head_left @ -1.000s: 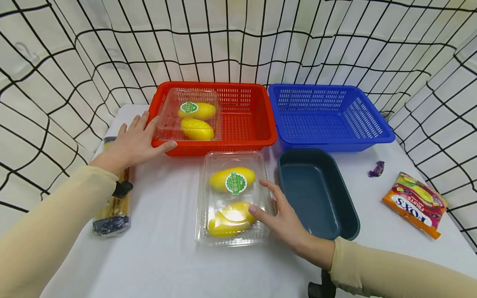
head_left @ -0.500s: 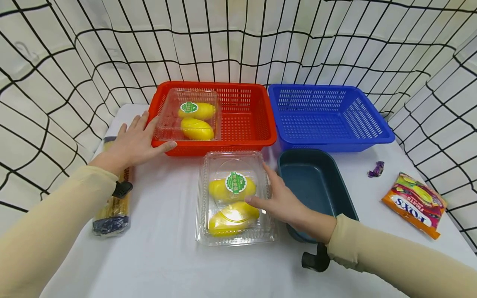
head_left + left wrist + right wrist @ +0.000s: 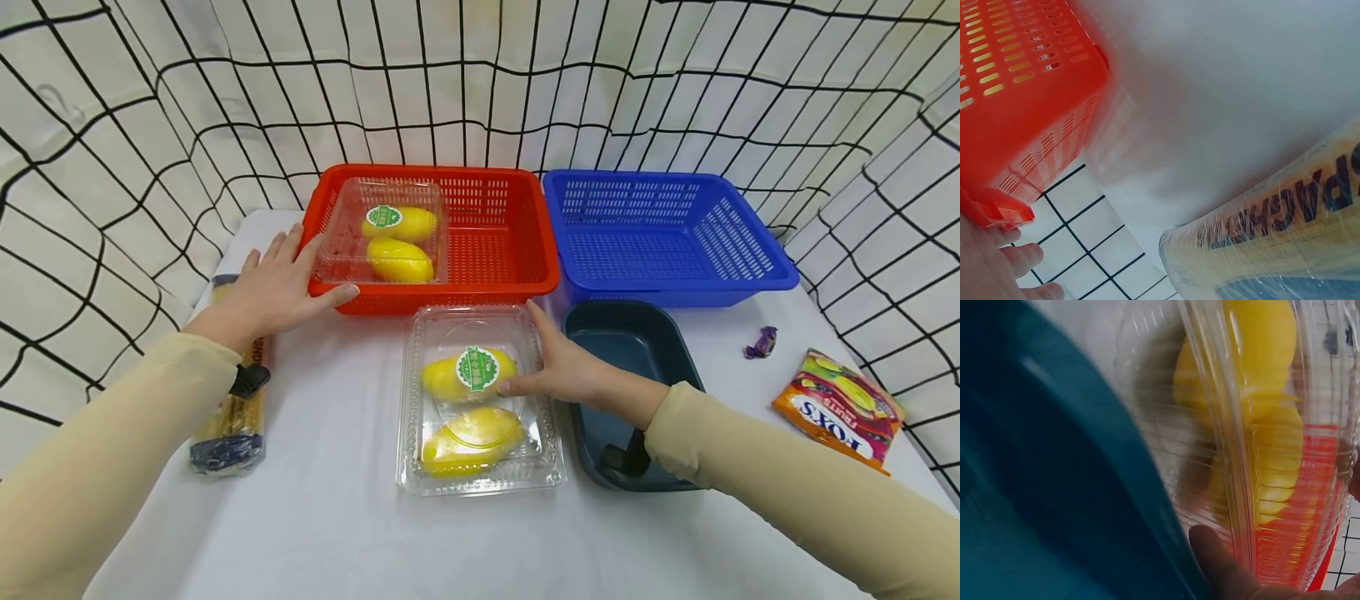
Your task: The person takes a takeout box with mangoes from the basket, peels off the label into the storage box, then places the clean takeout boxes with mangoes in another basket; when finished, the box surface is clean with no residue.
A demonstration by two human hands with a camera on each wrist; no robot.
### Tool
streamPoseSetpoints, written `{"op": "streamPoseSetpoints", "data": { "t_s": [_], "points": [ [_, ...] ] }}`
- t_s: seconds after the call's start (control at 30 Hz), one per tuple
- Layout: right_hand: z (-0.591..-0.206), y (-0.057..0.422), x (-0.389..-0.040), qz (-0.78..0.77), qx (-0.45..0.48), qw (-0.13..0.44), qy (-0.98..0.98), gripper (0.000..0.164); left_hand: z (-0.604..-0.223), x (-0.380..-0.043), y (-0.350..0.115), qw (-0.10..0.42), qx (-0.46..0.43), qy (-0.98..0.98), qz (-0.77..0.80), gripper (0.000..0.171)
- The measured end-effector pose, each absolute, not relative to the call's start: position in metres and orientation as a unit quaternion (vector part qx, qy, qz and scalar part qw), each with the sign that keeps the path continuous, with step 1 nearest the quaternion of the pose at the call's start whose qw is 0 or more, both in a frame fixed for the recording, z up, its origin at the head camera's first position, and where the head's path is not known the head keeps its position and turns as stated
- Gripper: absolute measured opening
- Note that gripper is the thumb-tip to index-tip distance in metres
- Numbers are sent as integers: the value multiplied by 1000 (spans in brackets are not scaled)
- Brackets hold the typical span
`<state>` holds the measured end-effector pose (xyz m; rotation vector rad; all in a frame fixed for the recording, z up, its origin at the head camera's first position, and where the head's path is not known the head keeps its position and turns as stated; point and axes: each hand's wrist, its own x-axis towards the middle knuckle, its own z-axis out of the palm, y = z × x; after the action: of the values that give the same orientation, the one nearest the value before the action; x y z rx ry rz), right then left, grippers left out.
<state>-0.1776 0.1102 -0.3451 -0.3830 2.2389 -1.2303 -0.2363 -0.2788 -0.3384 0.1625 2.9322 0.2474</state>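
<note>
In the head view, my right hand [image 3: 562, 367] grips the right side of a clear plastic clamshell box [image 3: 480, 483], thumb over the lid and the other fingers along its side wall. Inside lie two yellow mango-like fruits [image 3: 468, 442], under a green-and-white round label [image 3: 477, 368]. The right wrist view shows fingers [image 3: 1222, 559] between the box and a dark teal tray [image 3: 1054, 456]. My left hand [image 3: 270, 287] rests with spread fingers on the left front corner of the red basket [image 3: 495, 292]. That basket holds a similar clear box [image 3: 341, 225] of yellow fruits.
A blue basket [image 3: 637, 250] stands right of the red one. A spaghetti pack [image 3: 228, 417] lies beneath my left forearm. On the right are a small purple-wrapped sweet [image 3: 761, 342] and an orange Fox's bag [image 3: 840, 408]. Black wire mesh [image 3: 465, 100] encloses the back and sides.
My right hand has moved farther away along the right side of the box, from open fingers to a grip. The far fruit inside has shifted slightly towards me. My left hand stays put.
</note>
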Motion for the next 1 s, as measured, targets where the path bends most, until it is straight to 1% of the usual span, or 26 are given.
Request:
{"op": "streamPoseSetpoints", "data": {
  "t_s": [0.2, 0.37, 0.5, 0.57, 0.67, 0.73, 0.87, 0.9, 0.97, 1.0],
  "points": [
    [-342, 111, -179, -444, -139, 283, 839, 124, -337, -235, -277, 86, 61, 990, 92, 111],
    [-343, 112, -179, -443, -137, 286, 838, 123, -335, -236, -276, 88, 59, 990, 93, 112],
    [-347, 112, -180, -447, -139, 287, 836, 122, -336, -235, -277, 91, 55, 990, 98, 115],
    [-348, 112, -180, -445, -139, 287, 837, 122, -335, -232, -276, 81, 58, 990, 103, 117],
    [-349, 112, -180, -445, -140, 286, 837, 121, -331, -224, -267, 44, 76, 990, 106, 115],
    [-349, 112, -180, -445, -139, 285, 838, 121, -328, -217, -256, 1, 109, 988, 106, 110],
    [-350, 112, -181, -446, -141, 283, 837, 121, -329, -200, -222, -106, 227, 961, 116, 94],
    [-350, 112, -181, -447, -141, 283, 837, 121, -332, -195, -213, -126, 261, 950, 120, 90],
    [-351, 112, -181, -448, -141, 285, 836, 121, -339, -185, -194, -143, 322, 927, 128, 84],
    [-351, 112, -180, -448, -141, 286, 835, 121, -343, -181, -186, -139, 346, 919, 132, 81]
  ]
}}
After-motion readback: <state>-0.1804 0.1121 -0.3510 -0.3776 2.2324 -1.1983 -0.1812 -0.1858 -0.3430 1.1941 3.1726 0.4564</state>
